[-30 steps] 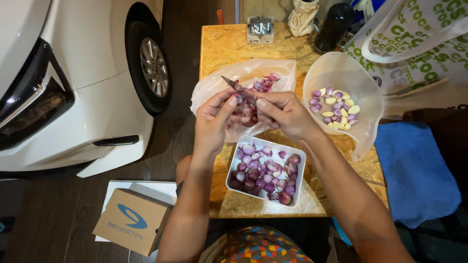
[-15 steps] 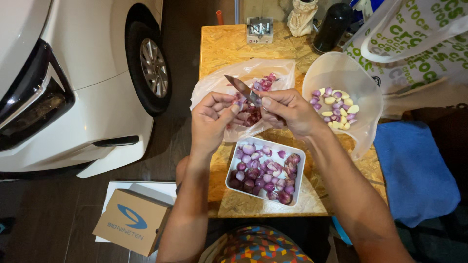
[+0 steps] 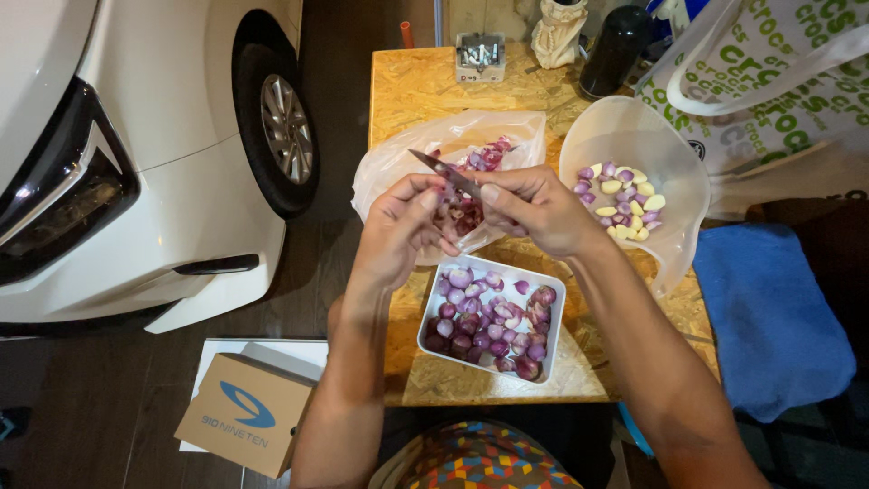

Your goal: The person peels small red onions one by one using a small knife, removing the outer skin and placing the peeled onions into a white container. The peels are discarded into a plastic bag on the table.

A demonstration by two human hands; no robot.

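Meanwhile, little has shifted since half a second ago: the white car [image 3: 136, 154] with its smooth painted bumper sits where it was at the left of the rough chipboard table [image 3: 425, 86], and both my hands hover over the same spot, only the knife now lies a touch flatter, its tip aimed up-left. The blue cloth [image 3: 769, 317], soft and matte, lies at the right beside the table, and a printed fabric bag [image 3: 778, 81] fills the upper right corner. A crinkled clear plastic bag [image 3: 398, 158] holds purple skins behind my hands; a translucent round bowl [image 3: 634, 127] to the right holds peeled pale and purple cloves. A brown cardboard box [image 3: 244, 412] rests on the floor at lower left. Just below my hands stands a white rectangular tray [image 3: 434, 321] heaped with glossy purple shallots [image 3: 489, 321]. My right hand [image 3: 539, 208] has its fingers wrapped tight round the handle of the knife [image 3: 444, 172], thin steel blade showing. My left hand [image 3: 398, 231] has its fingertips pinched together on a small shallot piece, mostly hidden, just beneath the blade.
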